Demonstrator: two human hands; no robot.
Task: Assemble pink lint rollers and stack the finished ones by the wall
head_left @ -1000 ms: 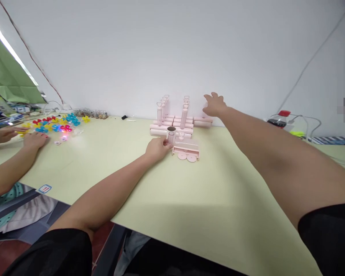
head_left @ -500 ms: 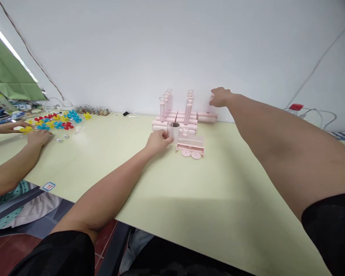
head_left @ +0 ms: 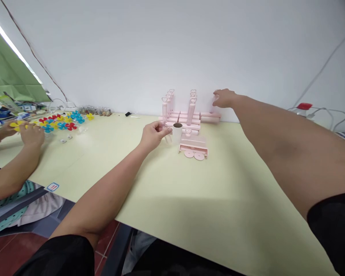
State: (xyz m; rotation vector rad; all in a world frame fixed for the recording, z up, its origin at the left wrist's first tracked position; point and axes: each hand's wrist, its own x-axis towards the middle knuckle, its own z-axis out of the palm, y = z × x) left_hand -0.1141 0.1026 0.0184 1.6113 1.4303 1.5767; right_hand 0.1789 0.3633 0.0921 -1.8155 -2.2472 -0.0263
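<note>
My left hand [head_left: 153, 137] is closed around the top of a small clear tube [head_left: 168, 138], which tilts beside a white cup [head_left: 177, 134] with a dark inside. My right hand [head_left: 224, 98] is stretched out to the back by the wall, its fingers on an upright pale pink piece [head_left: 215, 98] mostly hidden by the hand. Pink tubes with heart-shaped tops [head_left: 191, 112] stand in two rows on pink bases [head_left: 209, 117]. In front of them lies a pink tray-like part [head_left: 193, 148] with a clear cover and two round discs [head_left: 199, 156].
At the left, another person's hands [head_left: 31, 134] handle a yellow piece near several red, blue and yellow flower-shaped pieces [head_left: 71, 126]. Small clear-wrapped items [head_left: 96, 111] line the wall. A red-capped bottle [head_left: 304, 108] and cables are at the right.
The clear tube in my left hand has gone from upright to tilted, slightly away from the cup. My right hand stays at the back. The other person's hands have lifted a yellow piece.
</note>
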